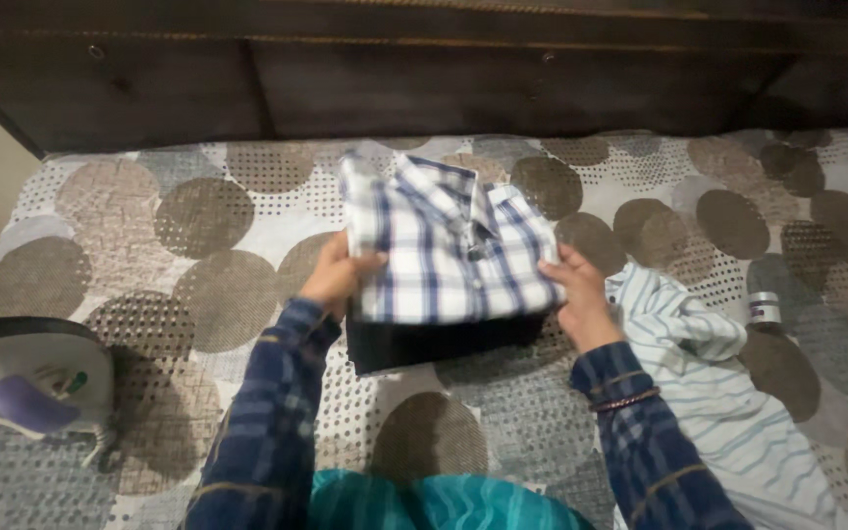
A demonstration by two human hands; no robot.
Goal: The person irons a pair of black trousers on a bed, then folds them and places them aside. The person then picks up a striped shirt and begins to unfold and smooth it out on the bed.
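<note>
**Operator:** Dark wooden furniture (pixel 424 88) spans the background, and below it lies a bed cover (pixel 198 226) printed with large brown and grey dotted circles. Report the item in hand.

**Observer:** Item: a folded plaid shirt (pixel 444 245), white with blue checks, collar toward the furniture. It sits centred on the bed cover, on top of a folded dark garment (pixel 424 344) whose near edge shows below it.

**Operator:** State the hand positions.

**Observer:** The left hand (pixel 336 275) holds the left edge of the plaid shirt; its fingers (pixel 365 260) are closed over the fabric, thumb on top. The right hand (pixel 576 294) holds the right edge; its fingers (pixel 552 270) press on the cloth and grip it. Both sleeves are dark blue plaid. A bracelet (pixel 625 400) circles the right wrist.

**Operator:** List the surrounding items.

**Observer:** A striped shirt (pixel 728 412), white with light blue lines, lies unfolded just beside the right hand. A small spool-like object (pixel 764 309) lies near it, farther right; its kind cannot be determined. An electric iron (pixel 31 383), white and purple, rests at the left edge of the bed, well apart from the stack. Teal fabric (pixel 444 503) shows at the bottom, between the forearms.
</note>
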